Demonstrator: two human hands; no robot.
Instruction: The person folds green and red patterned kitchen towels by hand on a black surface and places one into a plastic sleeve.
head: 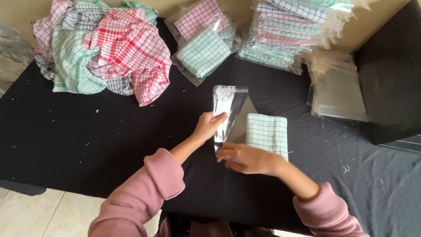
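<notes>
A clear plastic bag (228, 115) stands on edge on the black tablecloth (109, 136), partly folded over. My left hand (208, 125) pinches its left side about halfway up. My right hand (245, 159) grips the bag's lower edge with the fingers closed on it. A folded green-and-white checked cloth (267, 134) lies flat just right of the bag, its near end under my right hand. Both arms wear pink ribbed sleeves.
A heap of loose checked cloths (105, 48) in red, green and grey lies at the back left. Bagged folded cloths (204, 44) sit at the back centre, a taller stack (289, 33) to the right. Empty clear bags (340, 87) lie at the right beside a black box (390, 83).
</notes>
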